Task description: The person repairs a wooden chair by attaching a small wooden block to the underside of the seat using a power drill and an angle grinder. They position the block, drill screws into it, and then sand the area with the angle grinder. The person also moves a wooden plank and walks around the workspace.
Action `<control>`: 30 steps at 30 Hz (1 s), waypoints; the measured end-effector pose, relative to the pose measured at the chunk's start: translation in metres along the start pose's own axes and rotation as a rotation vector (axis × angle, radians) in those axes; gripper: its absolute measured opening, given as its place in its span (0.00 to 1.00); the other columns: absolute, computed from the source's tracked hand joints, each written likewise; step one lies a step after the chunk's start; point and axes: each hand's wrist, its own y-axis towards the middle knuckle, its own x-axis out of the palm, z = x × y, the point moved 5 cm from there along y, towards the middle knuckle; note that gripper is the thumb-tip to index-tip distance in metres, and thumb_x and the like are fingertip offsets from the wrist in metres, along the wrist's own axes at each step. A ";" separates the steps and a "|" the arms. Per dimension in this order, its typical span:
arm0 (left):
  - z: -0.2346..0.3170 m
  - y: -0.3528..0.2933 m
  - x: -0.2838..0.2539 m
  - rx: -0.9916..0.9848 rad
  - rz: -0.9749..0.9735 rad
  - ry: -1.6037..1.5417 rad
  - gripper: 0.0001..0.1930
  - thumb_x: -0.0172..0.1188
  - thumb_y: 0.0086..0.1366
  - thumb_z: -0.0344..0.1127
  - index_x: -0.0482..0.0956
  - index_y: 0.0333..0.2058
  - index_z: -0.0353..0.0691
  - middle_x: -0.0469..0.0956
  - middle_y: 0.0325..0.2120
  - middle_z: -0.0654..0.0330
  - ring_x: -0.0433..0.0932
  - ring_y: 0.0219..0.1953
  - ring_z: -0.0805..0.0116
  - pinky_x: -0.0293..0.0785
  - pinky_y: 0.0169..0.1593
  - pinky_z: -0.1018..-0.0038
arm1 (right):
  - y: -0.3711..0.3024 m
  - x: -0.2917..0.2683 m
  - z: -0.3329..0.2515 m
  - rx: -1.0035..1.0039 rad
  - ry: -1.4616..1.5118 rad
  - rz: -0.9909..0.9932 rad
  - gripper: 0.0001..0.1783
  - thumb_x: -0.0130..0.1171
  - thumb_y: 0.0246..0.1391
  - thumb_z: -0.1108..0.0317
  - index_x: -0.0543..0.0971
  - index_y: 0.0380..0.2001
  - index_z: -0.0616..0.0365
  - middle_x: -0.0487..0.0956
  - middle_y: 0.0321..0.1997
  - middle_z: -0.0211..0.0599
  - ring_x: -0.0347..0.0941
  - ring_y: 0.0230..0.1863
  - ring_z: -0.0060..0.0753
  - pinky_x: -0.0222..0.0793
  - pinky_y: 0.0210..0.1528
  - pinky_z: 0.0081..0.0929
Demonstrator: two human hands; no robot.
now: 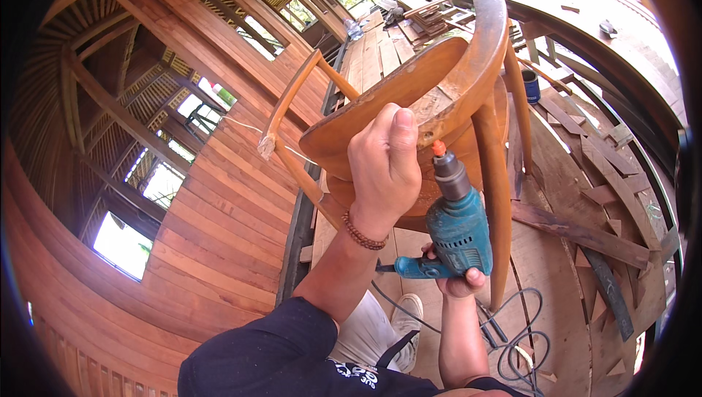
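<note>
Here's the chair (475, 68), tipped on the deck right in front of me: curved wood throughout, stiff and, I'd judge, fairly heavy, its smooth finish perhaps a little slick under bare skin. My left hand (386, 159) is closed on the near end of its rail (442, 108), thumb on top, fingertips out of my sight. Good spot; that thick wood should bear a firm squeeze better than the slim legs.

And just in front of that rail, the teal drill (459, 232)! My right hand (457, 284) is wrapped round its body from beneath, handle jutting left. It looks solid and nose-heavy, so I'd want the palm well behind it. The orange tip (439, 148) sits by the rail; contact, I can't tell. That slender end is the delicate bit.

Now edges. Left of the chair, a dark beam (292, 251) borders the plank wall (219, 214), so little swing there. To its right, scrap boards (585, 240) crowd the deck, with a blue can (531, 86) beyond its far legs. The roomiest stretch is bare deck (552, 273) just right of the chair's near leg, though cord (494, 331) loops across its near side.
</note>
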 end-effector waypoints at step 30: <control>-0.003 0.001 0.003 -0.020 -0.003 -0.004 0.19 0.42 0.72 0.39 0.67 0.24 0.33 0.66 0.16 0.50 0.66 0.19 0.54 0.63 0.26 0.65 | 0.002 0.006 -0.001 -0.038 -0.029 0.023 0.50 0.67 0.34 0.47 0.62 0.58 0.66 0.77 0.43 0.50 0.78 0.30 0.42 0.76 0.43 0.43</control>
